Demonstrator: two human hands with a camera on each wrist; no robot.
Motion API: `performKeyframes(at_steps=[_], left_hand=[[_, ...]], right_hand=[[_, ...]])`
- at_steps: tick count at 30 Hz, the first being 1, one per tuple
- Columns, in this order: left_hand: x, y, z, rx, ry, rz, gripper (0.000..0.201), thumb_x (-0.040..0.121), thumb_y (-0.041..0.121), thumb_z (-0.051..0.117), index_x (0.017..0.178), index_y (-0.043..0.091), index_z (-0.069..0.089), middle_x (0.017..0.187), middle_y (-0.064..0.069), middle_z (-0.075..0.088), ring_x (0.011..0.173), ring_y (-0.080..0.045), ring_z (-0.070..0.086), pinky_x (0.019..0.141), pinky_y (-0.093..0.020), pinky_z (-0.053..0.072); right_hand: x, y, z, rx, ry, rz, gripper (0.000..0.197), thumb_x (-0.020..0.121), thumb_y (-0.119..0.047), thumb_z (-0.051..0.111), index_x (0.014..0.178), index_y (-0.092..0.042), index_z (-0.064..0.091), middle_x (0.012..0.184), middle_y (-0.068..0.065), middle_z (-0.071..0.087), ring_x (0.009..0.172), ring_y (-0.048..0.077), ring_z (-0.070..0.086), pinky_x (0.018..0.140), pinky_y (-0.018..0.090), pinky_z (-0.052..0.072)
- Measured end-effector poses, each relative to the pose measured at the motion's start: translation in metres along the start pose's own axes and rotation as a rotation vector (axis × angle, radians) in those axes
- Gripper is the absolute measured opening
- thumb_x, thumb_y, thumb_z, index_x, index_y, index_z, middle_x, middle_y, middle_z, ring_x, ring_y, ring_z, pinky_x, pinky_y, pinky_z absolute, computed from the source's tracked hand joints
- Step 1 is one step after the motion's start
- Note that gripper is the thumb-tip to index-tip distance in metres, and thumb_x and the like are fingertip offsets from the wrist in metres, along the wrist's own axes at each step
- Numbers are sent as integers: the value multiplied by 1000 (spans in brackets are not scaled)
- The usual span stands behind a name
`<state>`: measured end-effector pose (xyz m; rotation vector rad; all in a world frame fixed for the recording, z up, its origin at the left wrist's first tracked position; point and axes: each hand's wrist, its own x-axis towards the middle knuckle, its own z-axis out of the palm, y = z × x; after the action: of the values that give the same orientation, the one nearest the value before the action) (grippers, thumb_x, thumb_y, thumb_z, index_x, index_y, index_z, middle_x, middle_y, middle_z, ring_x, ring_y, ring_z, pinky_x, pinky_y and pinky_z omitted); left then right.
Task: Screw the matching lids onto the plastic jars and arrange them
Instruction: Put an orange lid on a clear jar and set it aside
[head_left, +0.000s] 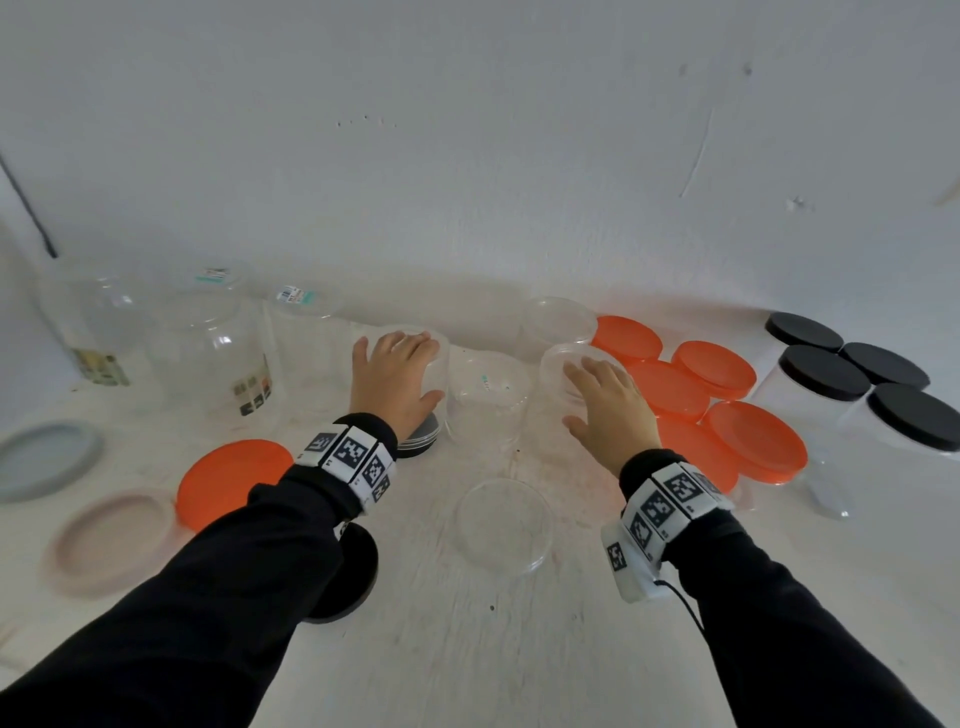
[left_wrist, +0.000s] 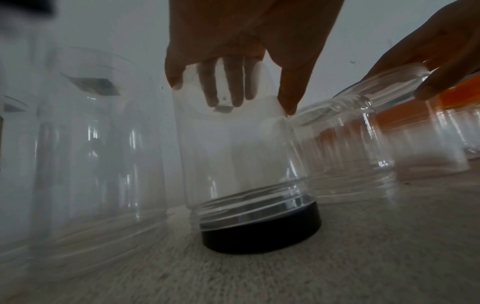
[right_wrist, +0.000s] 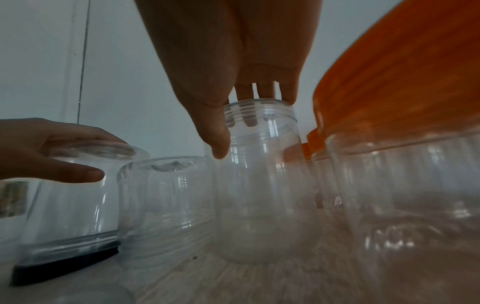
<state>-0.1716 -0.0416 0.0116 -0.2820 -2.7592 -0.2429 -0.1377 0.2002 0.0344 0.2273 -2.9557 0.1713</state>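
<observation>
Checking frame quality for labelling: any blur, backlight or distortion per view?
Head: wide-angle bend, pink lid smeared at the edge, centre sharp. Left wrist: backlit, left hand dark, side jars streaked, black lid crisp. Right wrist: right hand silhouetted, orange lids blurred.

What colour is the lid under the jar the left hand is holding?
Black. The lid sits at the bottom of the upside-down clear jar; the left wrist view shows it best.

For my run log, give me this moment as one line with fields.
left hand: grips inverted jar on black lid | right hand: grips open jar at rim | both jars on table
</observation>
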Motion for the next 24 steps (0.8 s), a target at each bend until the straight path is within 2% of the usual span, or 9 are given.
performKeyframes(at_steps=[8, 16, 21, 23, 24], left_hand=[[0, -1, 1, -10, 9, 3, 53, 85, 35, 60, 133, 20, 43, 146, 4, 36, 134, -22, 29, 110, -48, 12], [0, -1, 1, -10, 0, 1, 55, 85, 36, 60, 134, 20, 42, 147, 4, 34, 135, -22, 27, 111, -48, 10], [-2, -1, -3, -90, 27, -16, 55, 86, 37, 59, 135, 18, 42, 147, 0, 35, 136, -22, 26, 112, -51, 7], [-6, 2, -6, -141, 106, 33, 49, 85, 34, 59, 128, 13, 50, 140, -5, 44, 132, -27, 33, 109, -56, 14], [-9, 6, -8, -173, 163, 82, 44, 84, 35, 57, 121, 10, 56, 132, -8, 51, 125, -29, 40, 105, -58, 23]], right_hand=[[24, 7, 8, 76, -3, 27, 64, 89, -18, 59, 145, -18, 28, 153, 6, 23, 142, 24, 15, 117, 40, 11], [39, 13, 11, 114, 3, 17, 64, 88, -17, 61, 145, -19, 30, 154, 5, 23, 143, 23, 14, 116, 39, 7], [42, 16, 12, 125, 6, 22, 64, 88, -18, 61, 144, -20, 31, 153, 4, 23, 142, 24, 15, 116, 39, 9], [42, 17, 13, 132, 14, 18, 64, 87, -17, 62, 144, -20, 32, 153, 5, 24, 142, 24, 16, 117, 40, 10], [42, 17, 14, 132, 16, 17, 64, 87, -17, 62, 144, -19, 32, 153, 5, 25, 142, 24, 16, 117, 40, 11]])
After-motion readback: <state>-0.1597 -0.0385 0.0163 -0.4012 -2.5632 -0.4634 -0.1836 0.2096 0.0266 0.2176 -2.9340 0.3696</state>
